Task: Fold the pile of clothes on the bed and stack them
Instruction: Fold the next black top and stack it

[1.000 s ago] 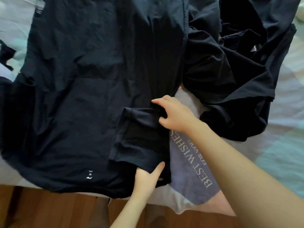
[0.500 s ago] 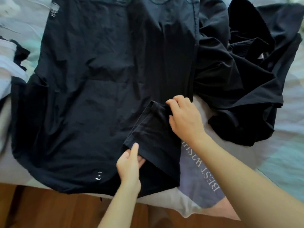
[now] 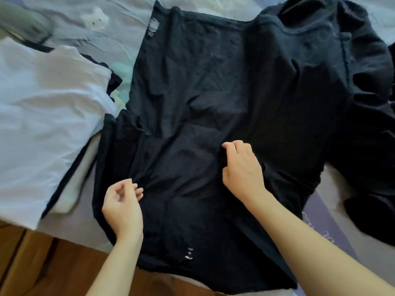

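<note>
A big black shirt (image 3: 213,107) lies spread flat on the bed (image 3: 119,39), taking up the middle of the view, its hem hanging just over the bed's near edge above the wooden floor (image 3: 42,263). A small white mark (image 3: 188,254) sits near that hem. The cloth is creased but mostly open, and its left edge runs straight up from the near corner to a pale printed label (image 3: 152,29) at the far corner.

The left hand (image 3: 121,204) hovers palm up over the shirt's lower left part, fingers loosely curled with nothing in them, fingertips just at the fabric. The right hand (image 3: 242,167) sits on the middle of the shirt, knuckles up, fingers bent down onto the cloth; whether they pinch a fold or only press is too hard to tell, since the tips sink into dark fabric.

To the right, the shirt's far side bunches against a crumpled heap of more black clothes (image 3: 367,146), which spills toward the right edge of the view. The two overlap, and where one ends is not clear. To the left lies a white garment (image 3: 42,116) with a dark trim along its edge, just beside the shirt's left sleeve, a narrow strip of sheet showing between them lower down. Open sheet shows beyond the shirt at the far left, and a purple printed patch (image 3: 320,227) peeks out by the right forearm
</note>
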